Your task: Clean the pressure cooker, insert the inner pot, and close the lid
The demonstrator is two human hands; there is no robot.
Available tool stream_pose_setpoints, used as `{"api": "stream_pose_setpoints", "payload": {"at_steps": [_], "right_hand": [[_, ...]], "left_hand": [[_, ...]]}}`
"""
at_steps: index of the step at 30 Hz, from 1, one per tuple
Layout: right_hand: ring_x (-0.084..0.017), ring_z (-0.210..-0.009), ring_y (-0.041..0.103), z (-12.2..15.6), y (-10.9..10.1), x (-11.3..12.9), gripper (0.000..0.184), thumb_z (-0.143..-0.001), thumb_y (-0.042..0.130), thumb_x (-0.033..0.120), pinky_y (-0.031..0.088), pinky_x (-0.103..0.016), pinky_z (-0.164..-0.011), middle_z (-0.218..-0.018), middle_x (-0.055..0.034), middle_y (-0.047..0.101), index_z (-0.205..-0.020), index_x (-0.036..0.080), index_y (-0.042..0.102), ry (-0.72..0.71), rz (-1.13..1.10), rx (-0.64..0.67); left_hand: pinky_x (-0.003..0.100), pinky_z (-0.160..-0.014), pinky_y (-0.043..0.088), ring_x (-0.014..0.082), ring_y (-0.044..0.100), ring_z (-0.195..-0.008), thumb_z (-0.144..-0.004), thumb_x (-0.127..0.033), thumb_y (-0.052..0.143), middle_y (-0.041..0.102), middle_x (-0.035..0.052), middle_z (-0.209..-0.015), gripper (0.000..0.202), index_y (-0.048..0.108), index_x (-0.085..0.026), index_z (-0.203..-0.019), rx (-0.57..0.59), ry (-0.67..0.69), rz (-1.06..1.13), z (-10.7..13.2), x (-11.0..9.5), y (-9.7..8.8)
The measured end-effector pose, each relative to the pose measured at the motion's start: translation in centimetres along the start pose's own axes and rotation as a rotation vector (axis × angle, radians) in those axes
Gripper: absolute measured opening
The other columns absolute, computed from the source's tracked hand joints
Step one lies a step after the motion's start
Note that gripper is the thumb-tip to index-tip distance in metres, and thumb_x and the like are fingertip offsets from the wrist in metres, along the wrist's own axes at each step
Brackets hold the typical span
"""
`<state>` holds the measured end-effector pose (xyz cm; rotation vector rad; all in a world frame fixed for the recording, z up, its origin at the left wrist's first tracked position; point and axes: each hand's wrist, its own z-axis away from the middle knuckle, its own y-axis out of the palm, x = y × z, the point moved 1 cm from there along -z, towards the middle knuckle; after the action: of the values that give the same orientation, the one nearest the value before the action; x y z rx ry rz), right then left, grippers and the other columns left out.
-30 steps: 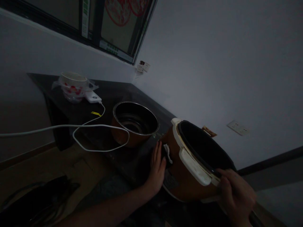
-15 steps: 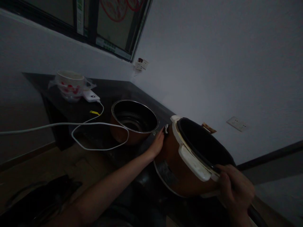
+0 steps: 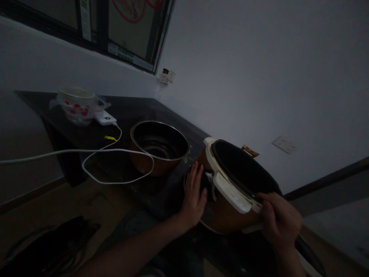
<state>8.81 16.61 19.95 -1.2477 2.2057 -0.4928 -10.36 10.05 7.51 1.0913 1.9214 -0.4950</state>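
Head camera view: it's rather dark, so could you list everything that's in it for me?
Cooker: one, brown with a cream rim, tilted, at the table's near end.
Pot: one, brown with a metal rim, upright on the table, left of the cooker.
Cable: one, white, looped across the table in front of the pot.
Flat device: one, white, at the cable's far end.
Bowl: one, white with red marks, in clear wrap, at the table's far end.
Table: one, dark, along the wall.
Wall sockets: two, white, one by the window corner, one lower right.
Window: one, dark frame, top left.
Left hand: flat against the cooker's side.
Right hand: gripping the cooker's rim.
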Motion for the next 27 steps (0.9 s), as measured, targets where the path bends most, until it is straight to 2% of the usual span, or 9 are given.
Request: {"api": "stream_pose_setpoints", "payload": {"at_steps": [3,6,8,10,13,15,19,22,27], "right_hand": [[-0.017,-0.063,0.064,-0.3,0.0,0.2,0.017,-0.087,0.048,0.016,0.047,-0.028,-0.062,-0.068,-0.0018,0.066,-0.086,0.02,0.064,0.008,0.03,0.005],[-0.017,-0.064,0.064,-0.5,0.1,0.4,0.017,-0.088,0.047,0.016,0.047,-0.028,-0.062,-0.067,-0.002,0.066,-0.084,0.019,0.063,0.015,0.05,0.019],[-0.017,-0.064,0.065,-0.6,0.1,0.5,0.018,-0.089,0.046,0.018,0.047,-0.028,-0.062,-0.066,-0.002,0.066,-0.083,0.019,0.063,0.023,0.051,0.023],[-0.016,-0.062,0.064,-0.7,0.1,0.6,0.02,-0.089,0.045,0.019,0.046,-0.027,-0.06,-0.066,-0.0019,0.066,-0.083,0.019,0.064,0.044,0.05,0.037],[-0.016,-0.061,0.064,-0.8,0.1,0.7,0.022,-0.09,0.044,0.02,0.045,-0.026,-0.058,-0.064,-0.0018,0.065,-0.082,0.019,0.065,0.053,0.063,0.053],[-0.016,-0.062,0.064,-1.0,0.0,0.9,0.023,-0.09,0.043,0.02,0.045,-0.026,-0.058,-0.064,-0.0016,0.065,-0.082,0.019,0.065,0.04,0.08,0.049],[-0.014,-0.061,0.062,-1.4,0.2,1.3,0.024,-0.091,0.042,0.017,0.045,-0.024,-0.059,-0.065,-0.0015,0.064,-0.082,0.018,0.064,0.02,0.095,0.061],[-0.014,-0.064,0.063,-2.1,0.6,2.0,0.025,-0.093,0.041,0.018,0.045,-0.024,-0.062,-0.066,-0.0021,0.066,-0.081,0.017,0.063,0.0,0.16,0.051],[-0.014,-0.058,0.058,-3.8,1.9,3.5,0.033,-0.096,0.041,0.025,0.037,-0.025,-0.057,-0.06,-0.0016,0.063,-0.073,0.017,0.062,0.059,0.277,0.066]], "left_hand": [[0.038,-0.119,0.013,0.018,0.018,-0.146,-0.096,-0.033,0.029,0.023,0.0052,-0.158,0.054,0.027,-0.021,-0.149,-0.02,-0.144,0.175,-4.1,1.6,-1.1],[0.038,-0.119,0.014,0.0167,0.023,-0.144,-0.096,-0.029,0.024,0.029,0.0078,-0.156,0.053,0.029,-0.018,-0.147,-0.023,-0.281,0.225,-5.4,2.4,-1.4],[0.038,-0.119,0.011,0.016,0.018,-0.146,-0.096,-0.031,0.024,0.023,0.0078,-0.158,0.054,0.025,-0.017,-0.149,-0.021,-0.271,0.201,-4.0,2.2,-1.2],[0.038,-0.12,0.007,0.017,0.009,-0.147,-0.097,-0.036,0.029,0.013,0.006,-0.161,0.057,0.019,-0.021,-0.151,-0.012,-0.227,0.141,-1.3,1.5,-0.8],[0.046,-0.119,0.005,0.0244,-0.003,-0.147,-0.092,-0.041,0.045,-0.002,0.0061,-0.162,0.071,0.01,-0.025,-0.152,0.052,-0.137,-0.012,2.8,0.4,-0.1],[0.053,-0.117,0.005,0.03,-0.008,-0.146,-0.086,-0.04,0.058,-0.007,0.0093,-0.161,0.087,0.004,-0.025,-0.152,0.085,-0.076,-0.115,4.3,0.2,0.2],[0.056,-0.116,0.006,0.0326,-0.007,-0.146,-0.08,-0.031,0.065,-0.008,0.0108,-0.161,0.098,-0.002,-0.028,-0.152,0.074,-0.029,-0.184,4.4,0.6,0.3],[0.054,-0.117,0.006,0.0299,-0.005,-0.147,-0.083,-0.021,0.059,-0.008,0.0072,-0.161,0.092,-0.003,-0.032,-0.151,0.076,-0.028,-0.14,3.5,0.8,-0.1],[0.053,-0.117,0.004,0.0272,-0.005,-0.147,-0.079,-0.005,0.049,-0.008,0.001,-0.161,0.093,-0.001,-0.038,-0.15,0.11,0.03,-0.095,3.3,0.6,-0.6]]}}
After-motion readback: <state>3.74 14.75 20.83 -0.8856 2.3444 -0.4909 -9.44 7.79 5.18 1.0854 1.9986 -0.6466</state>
